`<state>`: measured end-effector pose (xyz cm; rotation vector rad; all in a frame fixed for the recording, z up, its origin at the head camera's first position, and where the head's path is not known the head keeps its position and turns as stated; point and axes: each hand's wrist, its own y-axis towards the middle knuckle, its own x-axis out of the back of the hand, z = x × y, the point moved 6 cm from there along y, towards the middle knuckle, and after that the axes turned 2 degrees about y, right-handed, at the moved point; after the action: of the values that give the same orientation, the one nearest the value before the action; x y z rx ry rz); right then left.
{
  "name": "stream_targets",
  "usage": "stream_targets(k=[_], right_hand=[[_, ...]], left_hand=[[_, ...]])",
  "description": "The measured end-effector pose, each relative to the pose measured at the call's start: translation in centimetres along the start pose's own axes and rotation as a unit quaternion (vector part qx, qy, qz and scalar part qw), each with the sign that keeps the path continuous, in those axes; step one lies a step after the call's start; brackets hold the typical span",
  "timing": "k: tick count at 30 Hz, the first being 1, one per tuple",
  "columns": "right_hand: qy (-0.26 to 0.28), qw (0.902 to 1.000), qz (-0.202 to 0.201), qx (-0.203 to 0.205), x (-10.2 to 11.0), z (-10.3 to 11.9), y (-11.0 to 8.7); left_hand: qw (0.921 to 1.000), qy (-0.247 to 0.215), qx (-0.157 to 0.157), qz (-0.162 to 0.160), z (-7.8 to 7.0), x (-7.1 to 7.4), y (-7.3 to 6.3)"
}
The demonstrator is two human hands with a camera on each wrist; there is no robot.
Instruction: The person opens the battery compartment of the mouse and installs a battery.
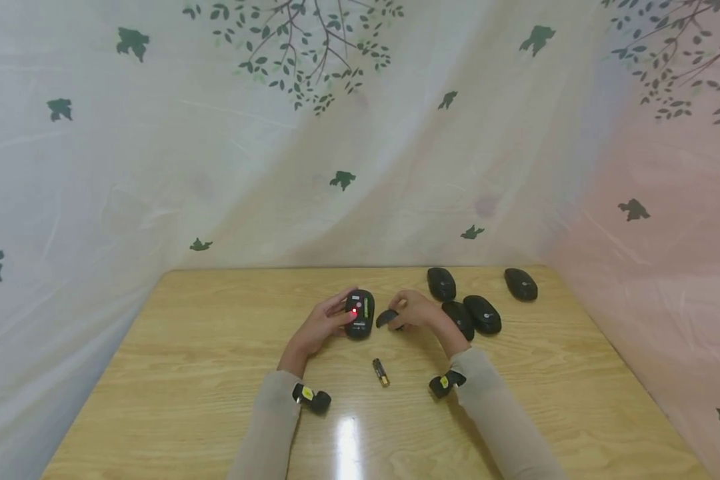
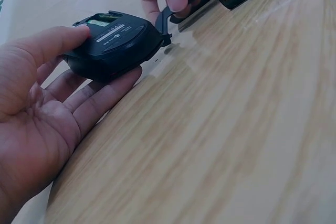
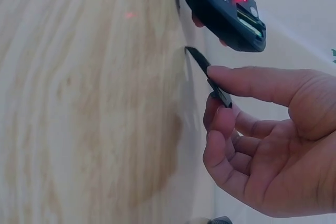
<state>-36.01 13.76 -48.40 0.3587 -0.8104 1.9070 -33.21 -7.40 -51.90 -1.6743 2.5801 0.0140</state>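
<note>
A black computer mouse (image 1: 365, 327) is held underside up in my left hand (image 1: 323, 325), thumb on its base and fingers beneath it. Red light glows by the thumb. In the right wrist view the mouse's battery slot (image 3: 251, 22) is uncovered, with a green battery inside. My right hand (image 1: 417, 309) pinches a thin black battery cover (image 3: 202, 66) between thumb and fingers, just right of the mouse and apart from it in that view. A loose black-and-gold battery (image 1: 381, 373) lies on the table between my forearms.
Beyond my right hand several black mice lie on the wooden table (image 1: 186, 347): one at the back (image 1: 441, 284), a pair by my right wrist (image 1: 483, 315), another at far right (image 1: 521, 285). A patterned curtain (image 1: 276, 220) hangs behind the table.
</note>
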Motion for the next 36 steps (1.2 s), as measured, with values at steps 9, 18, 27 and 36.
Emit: stream_targets(k=[9,18,27,36], right_hand=[[0.01,0.9988,-0.016,0.045,0.4,1.1,-0.5],[0.121,0.9855,-0.068,0.097,1.2,3.0,-0.9],[0.155,0.9711,-0.093,0.156,0.7,4.4,-1.0],[0.104,0.9658,-0.118,0.207,-0.3,5.7,-0.5]], left_hand=[[0.9999,-0.005,0.01,-0.009,0.5,-0.1,-0.3],[0.9999,-0.01,0.005,-0.009,0.5,-0.1,0.0],[0.9999,-0.004,0.006,-0.011,0.5,0.1,0.1],[0.9997,0.001,0.012,-0.021,0.5,0.1,0.1]])
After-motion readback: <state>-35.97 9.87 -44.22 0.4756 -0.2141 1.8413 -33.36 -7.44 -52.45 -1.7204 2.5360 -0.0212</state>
